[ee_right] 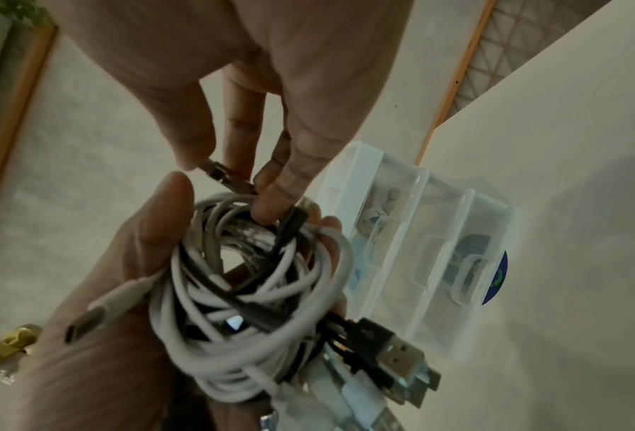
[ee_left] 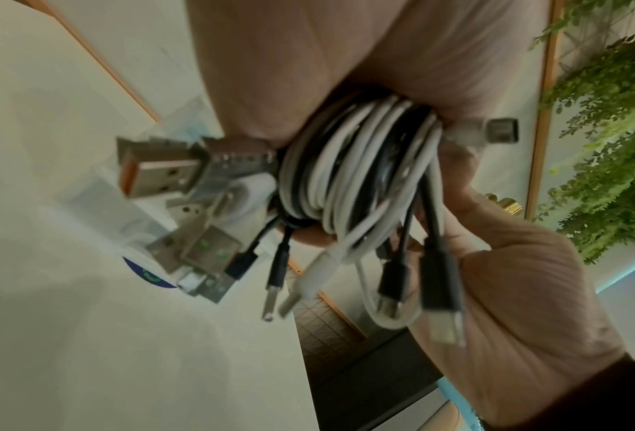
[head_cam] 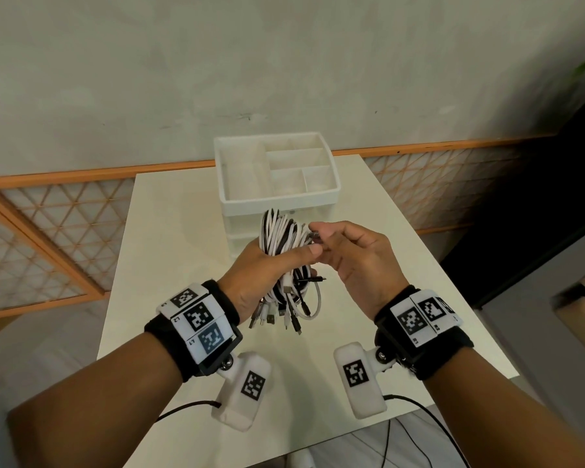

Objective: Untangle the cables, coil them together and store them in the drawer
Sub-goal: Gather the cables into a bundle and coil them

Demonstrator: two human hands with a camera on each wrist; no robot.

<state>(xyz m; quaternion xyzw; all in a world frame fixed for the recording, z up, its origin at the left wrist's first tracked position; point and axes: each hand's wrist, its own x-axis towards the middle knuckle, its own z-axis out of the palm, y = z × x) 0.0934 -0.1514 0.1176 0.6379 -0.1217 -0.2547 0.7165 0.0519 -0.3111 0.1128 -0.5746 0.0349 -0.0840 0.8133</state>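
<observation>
The left hand [head_cam: 257, 275] is wrapped round a coiled bundle of black and white cables [head_cam: 286, 246], thumb across the front, holding it above the middle of the white table [head_cam: 156, 251], with the plugs [head_cam: 277, 314] dangling near its wrist. Just right of it, the right hand [head_cam: 355, 261] pinches a metal connector [ee_right: 221, 175] at the coil's top. Behind both, at the far edge, stands the white drawer unit [head_cam: 277, 197], its drawers shut

White and black cables [head_cam: 286, 243], several tipped with silver plugs, were seen bundled before a white drawer organiser [head_cam: 277, 173] on a cream tabletop [head_cam: 169, 265]. Black wristbands [head_cam: 169, 336] bearing black-and-white square-patterned tags were worn; an orange-framed lattice screen [head_cam: 48, 224] was pictured behind.
</observation>
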